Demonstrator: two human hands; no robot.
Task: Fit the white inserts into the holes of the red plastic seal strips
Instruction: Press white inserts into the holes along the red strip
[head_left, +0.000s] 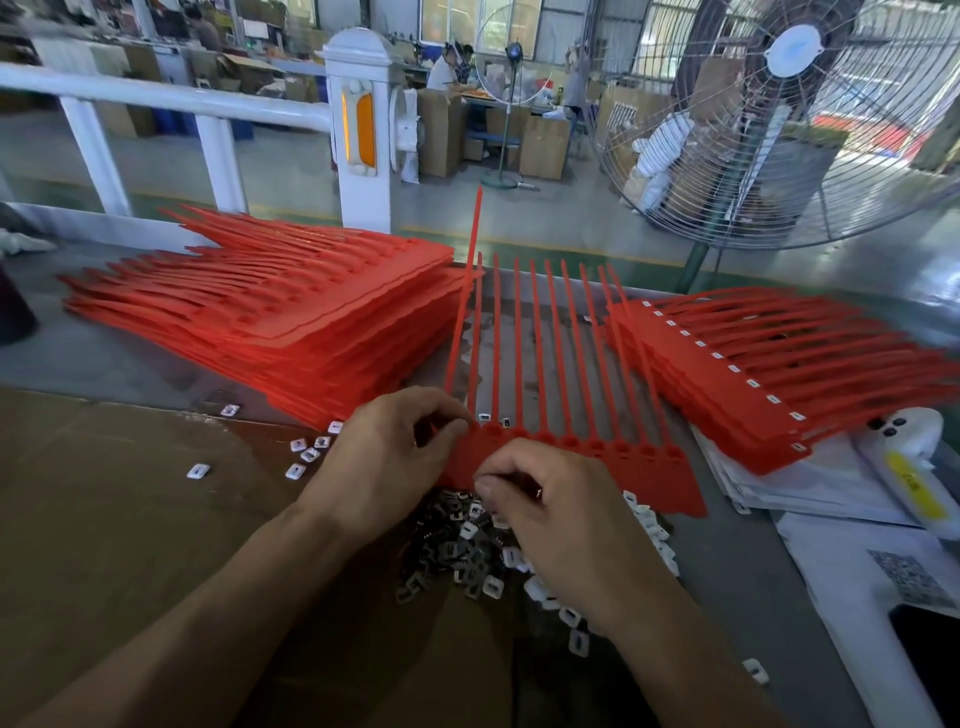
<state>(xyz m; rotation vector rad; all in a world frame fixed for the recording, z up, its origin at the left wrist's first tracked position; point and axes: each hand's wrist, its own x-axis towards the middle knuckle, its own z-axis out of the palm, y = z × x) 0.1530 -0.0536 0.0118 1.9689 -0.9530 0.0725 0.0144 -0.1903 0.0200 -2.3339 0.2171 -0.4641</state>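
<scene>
I see both hands curled on the red seal strip (571, 457): left hand (387, 462) pinching its left end, right hand (550, 514) fingertips pinching above the white inserts (498, 561).

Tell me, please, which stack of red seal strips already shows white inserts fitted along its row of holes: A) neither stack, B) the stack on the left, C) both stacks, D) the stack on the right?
D: the right stack shows a row of white inserts; the left stack shows only empty holes.
</scene>
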